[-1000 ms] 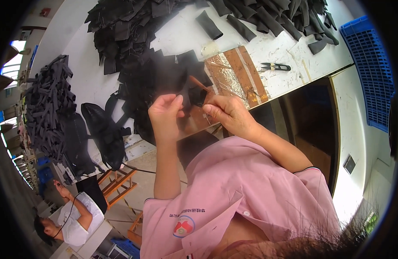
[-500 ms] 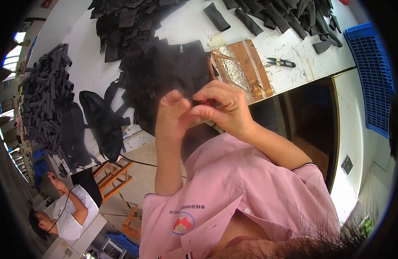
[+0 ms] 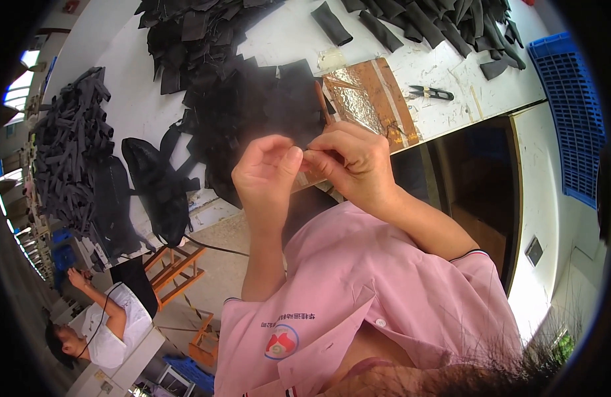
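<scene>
My left hand (image 3: 266, 180) and my right hand (image 3: 358, 165) meet above the near edge of the white table. Thumbs and fingers of both are pinched close together, fingertips almost touching. Whatever lies between them is too small and too covered to name. Just beyond my right fingers a thin brown strip (image 3: 321, 100) sticks up; I cannot tell whether my hand touches it. Behind the hands spreads a heap of black fabric pieces (image 3: 252, 96). Beside it, on the right, lies a brown cardboard sheet (image 3: 399, 109) with clear tape on it.
Black thread snips (image 3: 431, 92) lie right of the cardboard. Black fabric tubes (image 3: 438, 26) are piled at the far right, a black bag (image 3: 156, 188) and black strips (image 3: 70, 145) at left. A blue crate (image 3: 567, 112) stands right. Another person (image 3: 110, 324) sits at lower left.
My left hand has turned so its thumb and curled fingers show more plainly. Both hands have shifted slightly to the right. The other person's hands have lowered a little.
</scene>
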Action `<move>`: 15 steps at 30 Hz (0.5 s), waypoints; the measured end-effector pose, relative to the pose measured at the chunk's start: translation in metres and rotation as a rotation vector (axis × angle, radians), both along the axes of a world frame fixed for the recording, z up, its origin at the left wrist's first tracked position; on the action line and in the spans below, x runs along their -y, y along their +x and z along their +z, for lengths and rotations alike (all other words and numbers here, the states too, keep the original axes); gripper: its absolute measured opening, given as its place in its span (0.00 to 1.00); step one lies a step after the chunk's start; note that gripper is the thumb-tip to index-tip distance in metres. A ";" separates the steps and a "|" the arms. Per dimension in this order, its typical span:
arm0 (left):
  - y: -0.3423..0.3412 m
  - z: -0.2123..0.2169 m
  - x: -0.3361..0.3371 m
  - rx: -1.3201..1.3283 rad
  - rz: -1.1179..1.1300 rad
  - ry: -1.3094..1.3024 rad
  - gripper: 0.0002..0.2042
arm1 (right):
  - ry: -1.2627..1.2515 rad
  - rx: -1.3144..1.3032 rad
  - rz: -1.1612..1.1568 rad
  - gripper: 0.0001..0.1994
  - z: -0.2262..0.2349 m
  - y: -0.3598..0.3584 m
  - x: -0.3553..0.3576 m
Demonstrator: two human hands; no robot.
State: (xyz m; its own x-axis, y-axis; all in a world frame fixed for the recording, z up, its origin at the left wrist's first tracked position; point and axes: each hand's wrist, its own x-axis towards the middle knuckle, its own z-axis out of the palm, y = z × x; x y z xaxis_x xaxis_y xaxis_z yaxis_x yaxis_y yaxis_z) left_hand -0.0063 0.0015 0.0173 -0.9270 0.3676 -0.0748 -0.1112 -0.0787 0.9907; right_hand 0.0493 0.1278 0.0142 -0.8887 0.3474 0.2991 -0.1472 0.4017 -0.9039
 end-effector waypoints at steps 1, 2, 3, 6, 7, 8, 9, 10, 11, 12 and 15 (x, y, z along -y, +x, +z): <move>0.001 0.000 0.000 -0.009 -0.004 0.016 0.06 | 0.022 -0.021 0.008 0.04 -0.001 0.000 0.000; 0.001 -0.001 0.001 -0.009 -0.002 0.016 0.06 | 0.045 -0.041 0.016 0.04 -0.001 0.001 0.000; 0.001 -0.003 0.001 0.001 -0.017 0.008 0.06 | 0.043 -0.040 0.017 0.04 -0.001 0.001 0.001; 0.000 -0.002 0.004 0.119 -0.061 0.037 0.07 | -0.008 -0.013 0.009 0.03 0.000 0.001 0.002; -0.001 -0.001 0.006 0.225 -0.090 0.076 0.07 | -0.029 -0.013 0.030 0.03 0.000 0.001 0.001; -0.003 -0.002 0.007 0.225 -0.089 0.076 0.07 | -0.049 -0.012 0.051 0.03 -0.001 0.002 0.000; -0.004 -0.004 0.009 0.323 -0.114 0.157 0.07 | -0.048 -0.013 0.052 0.03 -0.002 0.002 -0.001; -0.006 -0.006 0.011 0.420 -0.140 0.238 0.07 | -0.170 0.026 0.102 0.02 -0.003 0.002 -0.002; -0.006 -0.009 0.012 0.419 -0.140 0.240 0.07 | -0.291 0.065 0.151 0.02 -0.004 0.003 -0.004; -0.006 -0.012 0.013 0.469 -0.165 0.304 0.07 | -0.290 0.064 0.153 0.02 -0.003 0.004 -0.004; -0.006 -0.018 0.013 0.506 -0.219 0.400 0.06 | -0.726 0.226 0.245 0.03 -0.001 0.007 -0.005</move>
